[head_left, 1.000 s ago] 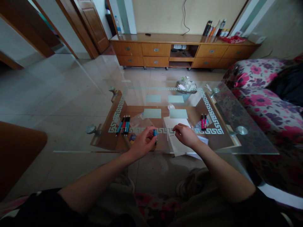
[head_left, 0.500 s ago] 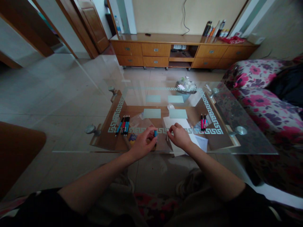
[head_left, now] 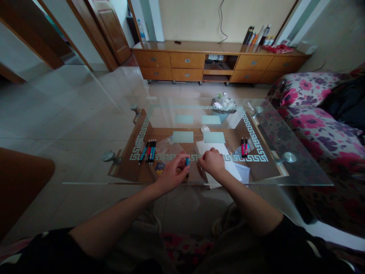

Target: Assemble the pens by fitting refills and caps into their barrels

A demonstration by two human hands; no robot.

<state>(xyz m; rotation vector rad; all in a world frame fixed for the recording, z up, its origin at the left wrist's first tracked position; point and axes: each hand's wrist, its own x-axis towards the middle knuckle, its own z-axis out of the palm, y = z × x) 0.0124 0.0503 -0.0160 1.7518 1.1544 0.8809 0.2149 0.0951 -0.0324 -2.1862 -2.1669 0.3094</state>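
Glossy glass tabletop [head_left: 308,171] — matt paper [head_left: 232,170], shiny metal discs [head_left: 289,157] (held pen [head_left: 187,162] apparently plastic).

Head cam, fwd/down: L hand [head_left: 172,170], R hand [head_left: 213,161] nr, cabinet [head_left: 179,57] far.

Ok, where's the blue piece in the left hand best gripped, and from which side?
Probably pinch its upper end from the right: the blue piece stands roughly upright, its right side exposed, the left hand to its left.

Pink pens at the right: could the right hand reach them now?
Probably yes: nothing visible stands between the right hand and the pink pens, though whether that hand holds something is hidden.
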